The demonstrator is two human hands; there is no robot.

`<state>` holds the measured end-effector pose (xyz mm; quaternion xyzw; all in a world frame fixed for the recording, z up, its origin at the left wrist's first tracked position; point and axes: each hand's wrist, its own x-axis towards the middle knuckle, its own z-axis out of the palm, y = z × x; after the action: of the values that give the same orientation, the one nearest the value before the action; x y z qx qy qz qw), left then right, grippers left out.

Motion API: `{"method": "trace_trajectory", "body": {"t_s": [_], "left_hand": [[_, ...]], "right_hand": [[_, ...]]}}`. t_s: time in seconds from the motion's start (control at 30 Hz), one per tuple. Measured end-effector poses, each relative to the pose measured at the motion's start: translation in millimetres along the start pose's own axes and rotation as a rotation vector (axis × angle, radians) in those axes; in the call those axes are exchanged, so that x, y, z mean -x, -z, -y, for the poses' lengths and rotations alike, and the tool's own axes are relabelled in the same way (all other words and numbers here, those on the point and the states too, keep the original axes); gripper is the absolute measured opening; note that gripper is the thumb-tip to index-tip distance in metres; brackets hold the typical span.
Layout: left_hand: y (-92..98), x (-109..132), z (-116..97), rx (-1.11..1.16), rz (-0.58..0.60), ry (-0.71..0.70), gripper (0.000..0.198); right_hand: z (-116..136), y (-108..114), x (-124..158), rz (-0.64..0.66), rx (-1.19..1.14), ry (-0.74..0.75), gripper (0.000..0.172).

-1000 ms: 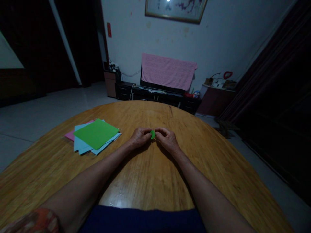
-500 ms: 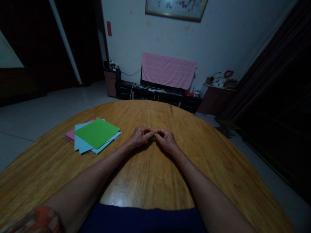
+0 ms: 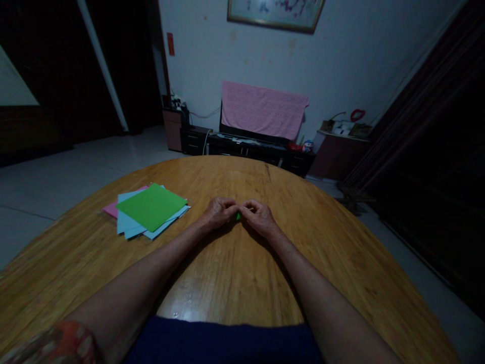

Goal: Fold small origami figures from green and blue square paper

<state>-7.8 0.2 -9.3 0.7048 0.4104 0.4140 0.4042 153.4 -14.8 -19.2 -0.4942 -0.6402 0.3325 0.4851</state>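
Just above the middle of the wooden table [image 3: 235,273], my left hand [image 3: 220,211] and my right hand [image 3: 258,216] meet at their fingertips. Both are closed in a pinch on a small piece of green paper [image 3: 238,216]. Only a little green corner shows below the thumbs; my fingers hide the rest, so its folded shape cannot be made out. To the left of my left hand lies a fanned stack of square paper, with a green sheet [image 3: 151,206] on top, light blue sheets [image 3: 127,226] under it and a pink sheet [image 3: 111,209] at the bottom.
The round table's far edge faces a low black cabinet [image 3: 227,146]. On it stands a screen draped with a pink cloth [image 3: 263,111]. A small stool [image 3: 354,197] is on the floor at the right, beside a dark curtain [image 3: 401,101].
My thumbs and fingertips have shifted slightly around the green paper, and a small pointed bit of it now shows lower down. The paper stack lies as before.
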Motion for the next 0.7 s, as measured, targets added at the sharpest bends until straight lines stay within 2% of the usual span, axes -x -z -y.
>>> {"method": "trace_trajectory", "body": {"t_s": [0.27, 0.47, 0.7], "left_hand": [[-3.0, 2.0, -3.7, -0.096, -0.074, -0.083, 0.022], [-3.6, -0.1, 1.2, -0.165, -0.110, -0.108, 0.022], [-2.3, -0.5, 1.1, -0.022, -0.030, -0.020, 0.021]], "right_hand": [[6.3, -1.9, -0.2, -0.094, 0.139, -0.001, 0.018], [9.4, -2.5, -1.1, -0.152, 0.223, 0.006, 0.015], [7.8, -1.0, -0.5, -0.140, 0.146, -0.046, 0.016]]}}
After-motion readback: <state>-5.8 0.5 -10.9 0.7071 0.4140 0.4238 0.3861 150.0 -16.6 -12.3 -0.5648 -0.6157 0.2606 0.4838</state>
